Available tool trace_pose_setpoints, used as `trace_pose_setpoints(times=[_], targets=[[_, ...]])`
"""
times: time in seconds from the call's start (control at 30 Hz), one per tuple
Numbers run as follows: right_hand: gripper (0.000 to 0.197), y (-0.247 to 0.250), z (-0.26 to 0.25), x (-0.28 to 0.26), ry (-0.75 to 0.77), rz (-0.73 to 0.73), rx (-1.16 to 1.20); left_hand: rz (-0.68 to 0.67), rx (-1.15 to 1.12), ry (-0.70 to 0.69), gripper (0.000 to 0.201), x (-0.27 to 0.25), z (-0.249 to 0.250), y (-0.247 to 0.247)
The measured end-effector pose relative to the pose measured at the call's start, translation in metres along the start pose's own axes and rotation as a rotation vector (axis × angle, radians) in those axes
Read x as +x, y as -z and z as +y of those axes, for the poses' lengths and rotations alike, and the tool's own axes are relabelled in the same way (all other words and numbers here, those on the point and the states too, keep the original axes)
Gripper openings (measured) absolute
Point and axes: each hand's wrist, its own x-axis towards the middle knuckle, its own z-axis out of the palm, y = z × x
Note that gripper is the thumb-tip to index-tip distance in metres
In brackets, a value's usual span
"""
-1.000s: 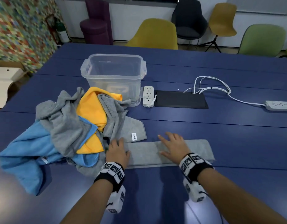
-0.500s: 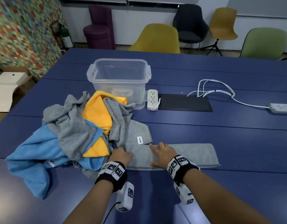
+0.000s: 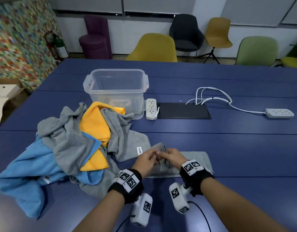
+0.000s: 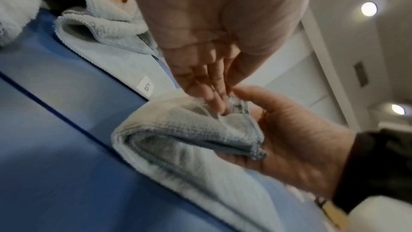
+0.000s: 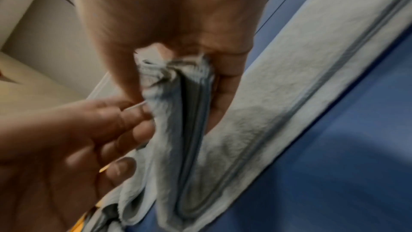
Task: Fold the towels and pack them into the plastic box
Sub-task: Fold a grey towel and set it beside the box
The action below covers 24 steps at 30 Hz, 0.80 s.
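Observation:
A grey towel [image 3: 197,159] folded into a long strip lies on the blue table [image 3: 228,148] just in front of me. Its left end [image 3: 163,147] is lifted and doubled over. My right hand [image 3: 161,154] pinches that end [image 5: 185,84] between thumb and fingers. My left hand [image 3: 153,156] meets it there, its fingertips [image 4: 215,100] pinching the corner of the towel [image 4: 178,130]. A heap of grey [image 3: 69,143], yellow [image 3: 95,126] and blue [image 3: 32,169] towels lies to the left. The clear plastic box [image 3: 117,71] stands open behind the heap; little of its inside shows.
A white power strip [image 3: 151,108] and a black mat [image 3: 182,111] lie right of the box. A white cable [image 3: 213,97] runs to a second power strip [image 3: 279,113] at the far right. Chairs [image 3: 152,49] stand beyond the table's far edge.
Both hands lay flat on the grey strip before. They have come together at its left end and raised it off the table, bending it over toward the right.

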Motion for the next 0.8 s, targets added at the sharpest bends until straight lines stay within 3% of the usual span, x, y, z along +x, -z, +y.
trace_pose_setpoints(times=[0.13, 0.23, 0.3, 0.37, 0.43, 0.53, 0.6, 0.7, 0.8], targets=[[0.013, 0.01, 0.024, 0.007, -0.094, 0.096, -0.117, 0.068, 0.657, -0.207, 0.046, 0.005, -0.017, -0.007], [0.035, 0.01, 0.034, 0.009, -0.092, 0.189, -0.104, -0.057, 0.966, -0.138, 0.058, 0.005, -0.034, -0.015], [0.033, 0.008, 0.042, 0.009, -0.089, 0.286, -0.14, -0.055, 1.066, -0.097, 0.069, 0.006, -0.042, -0.018], [0.035, 0.005, 0.047, 0.007, -0.024, 0.37, -0.237, -0.071, 1.063, -0.076, 0.067, 0.01, -0.056, -0.026], [0.029, 0.003, 0.047, 0.003, 0.071, 0.394, -0.532, -0.075, 1.031, -0.078, 0.073, 0.022, -0.075, -0.036], [0.026, 0.003, 0.046, 0.0, 0.116, 0.274, -0.889, 0.004, 1.021, -0.105, 0.055, 0.015, -0.053, -0.035], [0.028, 0.006, 0.046, 0.002, 0.048, 0.223, -0.874, 0.051, 0.975, -0.067, 0.056, 0.011, -0.043, -0.027], [0.028, 0.009, 0.045, 0.008, -0.002, 0.207, -0.788, 0.21, 0.812, 0.138, 0.055, 0.012, -0.037, -0.014], [0.032, 0.005, 0.045, 0.013, -0.011, 0.218, -0.741, 0.173, 0.6, 0.275, 0.047, 0.017, -0.034, 0.0]])
